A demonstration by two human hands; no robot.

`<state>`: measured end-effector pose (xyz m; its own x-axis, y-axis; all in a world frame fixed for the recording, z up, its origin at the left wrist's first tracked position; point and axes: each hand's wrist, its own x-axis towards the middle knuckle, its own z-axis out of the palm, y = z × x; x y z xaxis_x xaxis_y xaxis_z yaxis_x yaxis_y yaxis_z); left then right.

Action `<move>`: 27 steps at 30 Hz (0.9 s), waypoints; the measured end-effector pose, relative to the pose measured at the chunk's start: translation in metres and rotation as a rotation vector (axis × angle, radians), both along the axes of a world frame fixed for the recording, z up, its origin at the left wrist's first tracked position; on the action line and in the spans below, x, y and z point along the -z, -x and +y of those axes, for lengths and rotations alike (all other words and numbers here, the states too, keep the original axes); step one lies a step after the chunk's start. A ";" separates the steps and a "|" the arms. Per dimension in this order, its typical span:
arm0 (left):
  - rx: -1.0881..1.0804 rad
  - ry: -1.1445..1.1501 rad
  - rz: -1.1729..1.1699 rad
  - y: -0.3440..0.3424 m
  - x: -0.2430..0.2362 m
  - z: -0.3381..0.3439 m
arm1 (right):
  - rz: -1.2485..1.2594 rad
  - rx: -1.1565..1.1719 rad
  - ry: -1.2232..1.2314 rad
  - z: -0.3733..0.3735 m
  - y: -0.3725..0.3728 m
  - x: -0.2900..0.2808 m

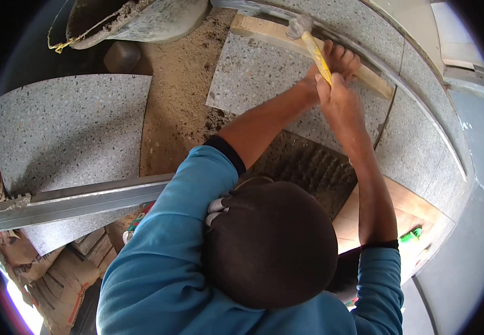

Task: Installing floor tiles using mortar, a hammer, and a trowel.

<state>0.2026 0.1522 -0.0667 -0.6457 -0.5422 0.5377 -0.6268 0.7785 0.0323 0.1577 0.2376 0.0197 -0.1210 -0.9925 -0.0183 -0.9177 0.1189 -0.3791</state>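
My right hand [343, 106] grips the yellow handle of a hammer [315, 51], whose grey, crusted head is above the far side of a wooden batten [275, 36]. The batten lies across a grey speckled tile [258, 75]. My left hand [339, 60] is closed over the batten, with its fingers curled on top, just beyond my right hand. The hammer handle crosses in front of part of the left hand. Along the batten's far side runs a thin metal strip [420, 111].
Dark ridged mortar [309, 167] lies on the near side of the tile, with sandy ground [169, 106] at its left. A loose speckled tile [74, 123] and a metal straightedge [97, 195] are at left. A mortar bucket [158, 19] stands far left; paper sacks [63, 285] lie near left.
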 end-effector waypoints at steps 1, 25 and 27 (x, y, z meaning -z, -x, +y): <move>-0.006 0.008 -0.043 -0.001 -0.003 -0.003 | 0.014 -0.021 0.011 0.001 0.002 -0.003; 0.044 -0.264 -0.078 -0.033 -0.014 0.034 | -0.008 -0.125 0.142 0.041 -0.013 -0.026; 0.047 -0.198 -0.085 -0.032 -0.014 0.031 | 0.049 -0.152 0.110 0.036 -0.013 -0.020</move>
